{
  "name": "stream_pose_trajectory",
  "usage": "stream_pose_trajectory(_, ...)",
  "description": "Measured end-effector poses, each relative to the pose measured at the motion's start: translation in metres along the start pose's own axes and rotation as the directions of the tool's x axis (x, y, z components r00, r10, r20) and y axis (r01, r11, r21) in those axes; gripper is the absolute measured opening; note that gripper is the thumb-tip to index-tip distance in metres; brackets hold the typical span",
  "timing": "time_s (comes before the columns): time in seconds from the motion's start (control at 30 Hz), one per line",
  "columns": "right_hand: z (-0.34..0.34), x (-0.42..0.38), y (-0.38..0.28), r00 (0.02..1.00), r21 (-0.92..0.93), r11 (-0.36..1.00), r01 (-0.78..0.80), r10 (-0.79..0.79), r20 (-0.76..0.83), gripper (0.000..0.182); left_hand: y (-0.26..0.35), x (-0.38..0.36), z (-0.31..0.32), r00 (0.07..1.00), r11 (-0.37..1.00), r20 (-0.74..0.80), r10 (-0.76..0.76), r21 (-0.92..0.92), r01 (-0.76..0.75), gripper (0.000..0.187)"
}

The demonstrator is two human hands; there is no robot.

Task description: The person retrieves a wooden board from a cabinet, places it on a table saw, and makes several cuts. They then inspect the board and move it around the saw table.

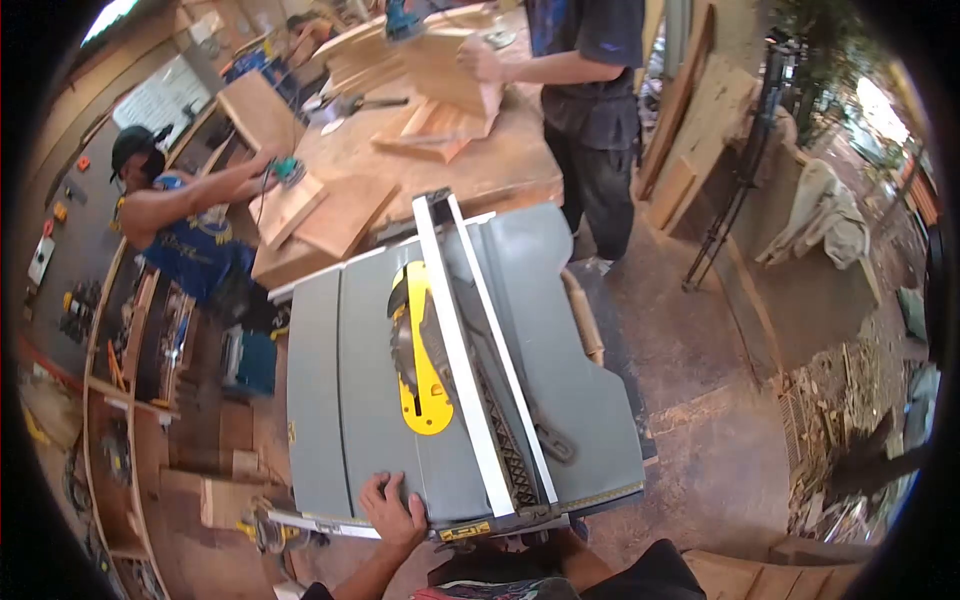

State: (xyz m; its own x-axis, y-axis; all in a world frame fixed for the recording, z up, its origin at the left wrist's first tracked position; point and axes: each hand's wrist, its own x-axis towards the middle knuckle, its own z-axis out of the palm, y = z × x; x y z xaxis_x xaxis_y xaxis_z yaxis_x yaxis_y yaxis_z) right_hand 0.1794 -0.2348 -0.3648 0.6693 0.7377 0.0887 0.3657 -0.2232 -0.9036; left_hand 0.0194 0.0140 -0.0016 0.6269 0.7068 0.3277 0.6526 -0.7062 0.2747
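Note:
My left hand [393,508] rests on the front edge of the grey table saw [375,440], its fingers loosely bent and apart, holding nothing. Ahead of it lies the yellow throat plate [428,395], with the dark toothed saw blade [403,345] beside it. A silver rip fence [465,370] runs from front to back, right of the plate. A long dark tool with a holed end [552,440] lies partly under the fence's right rail. My right forearm [582,562] reaches under the saw's front edge, and that hand is hidden.
Behind the saw, a wooden workbench [540,170] bears boards [350,212]. At its left, a person [195,225] holds a green sander [288,170]; another person [590,110] stands at its right. A black tripod [735,190] stands right. Wooden shelves [140,470] stand left.

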Motion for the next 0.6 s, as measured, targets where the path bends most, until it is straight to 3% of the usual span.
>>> stream_pose_trajectory(0.17, -0.033, -0.043, -0.005, 0.984, -0.09, 0.995, -0.053, 0.037, -0.174, 0.024, 0.001, -0.005, -0.008, 1.0, 0.998, 0.004, 0.024, -0.066, -0.023, 0.045)
stream_pose_trajectory(0.4, -0.052, -0.015, -0.009, 0.925, -0.105, 0.989, -0.104, 0.057, -0.376, 0.023, -0.005, -0.014, -0.005, 0.999, 0.999, -0.008, 0.046, -0.01, -0.046, 0.046)
stream_pose_trajectory(0.6, -0.03, -0.008, 0.004, 0.876, -0.083, 0.985, -0.155, 0.098, -0.473, 0.023, 0.014, -0.006, -0.01, 0.999, 0.999, -0.02, 0.043, -0.006, -0.043, 0.044)
